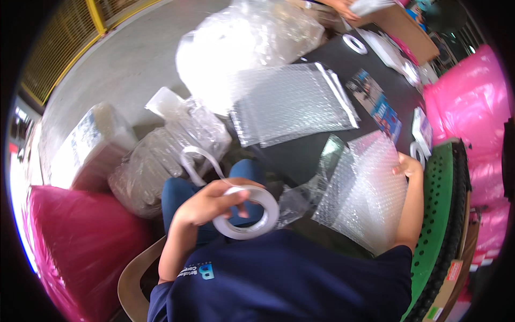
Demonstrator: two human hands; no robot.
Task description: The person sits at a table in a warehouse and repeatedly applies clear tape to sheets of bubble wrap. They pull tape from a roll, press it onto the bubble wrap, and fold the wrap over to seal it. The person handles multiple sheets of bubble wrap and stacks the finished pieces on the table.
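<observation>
A roll of white double-sided-looking tape (271, 214) hangs over my lap, gripped at its upper left rim by my left hand (210, 203). A loose strip of tape (188, 166) curls up and to the left from that hand. On the right, my right hand (410, 165) pinches the far right edge of a clear bubble wrap piece (370, 185), which slants down toward my body. Crumpled clear film (295, 204) lies beside its left side. Ahead on the dark table (292, 155) rests a flat stack of bubble wrap (295, 102).
Another tape roll (355, 44), a printed leaflet (376, 104) and a small white box (422, 129) lie on the table. Big plastic bags (241, 43) stand beyond it. A green perforated panel (437, 214) borders my right. Another person's hand (343, 7) shows at the top.
</observation>
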